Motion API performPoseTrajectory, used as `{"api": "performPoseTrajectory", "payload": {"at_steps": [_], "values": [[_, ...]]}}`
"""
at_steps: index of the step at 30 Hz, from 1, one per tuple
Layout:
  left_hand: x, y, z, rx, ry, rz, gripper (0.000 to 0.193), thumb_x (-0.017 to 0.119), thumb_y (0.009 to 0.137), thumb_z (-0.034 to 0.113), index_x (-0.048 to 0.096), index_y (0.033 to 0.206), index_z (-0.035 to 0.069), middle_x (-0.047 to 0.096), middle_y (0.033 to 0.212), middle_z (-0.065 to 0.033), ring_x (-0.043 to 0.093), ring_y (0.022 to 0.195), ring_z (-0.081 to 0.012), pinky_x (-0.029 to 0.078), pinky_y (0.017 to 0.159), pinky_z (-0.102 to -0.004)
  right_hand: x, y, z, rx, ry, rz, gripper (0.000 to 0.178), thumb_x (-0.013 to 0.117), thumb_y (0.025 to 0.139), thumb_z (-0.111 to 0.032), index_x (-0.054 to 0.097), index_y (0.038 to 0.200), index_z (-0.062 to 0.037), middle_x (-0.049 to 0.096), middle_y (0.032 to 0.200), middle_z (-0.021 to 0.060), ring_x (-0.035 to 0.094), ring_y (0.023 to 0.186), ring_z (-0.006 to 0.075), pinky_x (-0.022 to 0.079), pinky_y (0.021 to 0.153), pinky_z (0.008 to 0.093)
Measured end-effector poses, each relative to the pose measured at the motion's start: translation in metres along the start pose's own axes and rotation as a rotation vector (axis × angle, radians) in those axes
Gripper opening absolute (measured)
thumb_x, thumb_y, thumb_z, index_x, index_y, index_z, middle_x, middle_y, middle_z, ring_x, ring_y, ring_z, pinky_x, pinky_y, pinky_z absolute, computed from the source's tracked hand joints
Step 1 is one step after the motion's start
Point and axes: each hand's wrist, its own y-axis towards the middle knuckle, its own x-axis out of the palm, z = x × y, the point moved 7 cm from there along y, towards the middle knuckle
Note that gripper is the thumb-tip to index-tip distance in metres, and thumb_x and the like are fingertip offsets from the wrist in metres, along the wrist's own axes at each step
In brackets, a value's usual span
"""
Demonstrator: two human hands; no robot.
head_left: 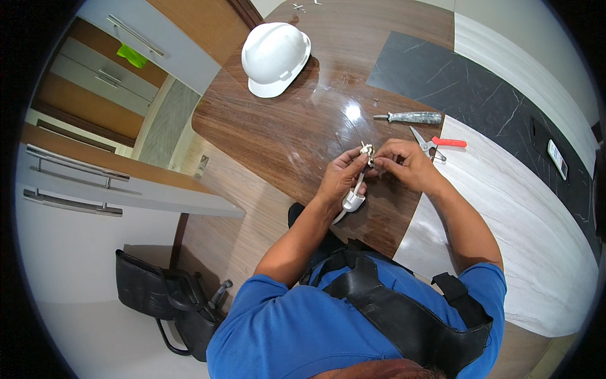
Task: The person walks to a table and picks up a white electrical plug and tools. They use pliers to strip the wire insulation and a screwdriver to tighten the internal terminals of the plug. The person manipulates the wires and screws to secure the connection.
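Left hand (341,177) is closed, thumb + fingers pinching a small white fitting (368,150) w/ metal bits showing, held up over the near edge of the brown wood desk (252,123). Right hand (404,163) is half-curled, thumb + index tips close tog. at the fitting's R side; can't tell if they grip any small part or just touch. White cable (360,183) runs down from the fitting past the L palm, thru a white plug-type shell (353,201) just below that hand, then on twd the person's lap.

Just beyond R hand: red-handled cutters (449,143), blades apart, lying nr the desk's wood/white marble seam. Screwdriver (407,118) w/ worn grey handle lies a bit farther up, tip pointing L. Far R, a phone (557,159) on the black marble strip (435,76); white marble section (505,215) sits btwn strip & person. Upper L of desk: white hard hat (274,58), well apart from the hands. Person wears blue shirt (303,322) + black harness (404,316). Lower L, black chair (148,287) on the floor; green cloth (131,55) hangs by a cabinet handle, top L.
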Motion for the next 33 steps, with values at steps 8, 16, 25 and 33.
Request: {"api": "performPoseTrajectory", "payload": {"at_steps": [8,16,25,33], "values": [[0.003,-0.001,0.002,0.009,0.016,0.003,0.040,0.063,0.097,0.019,0.050,0.128,-0.002,0.066,0.099,-0.0116,0.070,0.081,-0.0148,0.052,0.042,-0.0214,0.002,0.001,0.001,-0.102,0.020,0.001,0.015,0.065,0.093,-0.011,0.070,0.103,-0.0028,0.065,0.096,0.0068,0.062,0.090,0.0161,0.048,0.078,0.0308],[0.000,0.000,0.000,0.014,0.021,-0.002,0.040,0.063,0.097,0.019,0.049,0.129,-0.001,0.066,0.100,-0.0110,0.070,0.081,-0.0147,0.053,0.042,-0.0212,0.002,0.000,0.000,0.022,0.089,-0.014,0.016,0.065,0.093,-0.012,0.070,0.105,-0.0034,0.065,0.096,0.0052,0.061,0.089,0.0147,0.048,0.078,0.0305],[0.004,-0.003,0.003,-0.008,0.027,0.015,0.040,0.062,0.097,0.020,0.049,0.129,-0.001,0.067,0.099,-0.0102,0.070,0.082,-0.0159,0.052,0.042,-0.0211,0.000,0.002,0.011,-0.034,0.121,0.022,0.015,0.066,0.091,-0.009,0.071,0.104,-0.0039,0.065,0.094,0.0046,0.057,0.082,0.0143,0.045,0.073,0.0304],[-0.004,0.000,-0.002,0.021,-0.004,0.017,0.039,0.060,0.099,0.019,0.050,0.131,0.000,0.067,0.098,-0.0089,0.070,0.080,-0.0164,0.050,0.040,-0.0223,-0.024,0.001,0.017,0.026,-0.236,0.050,0.014,0.065,0.089,-0.006,0.071,0.102,-0.0032,0.067,0.094,0.0097,0.063,0.086,0.0237,0.049,0.076,0.0365]]}}
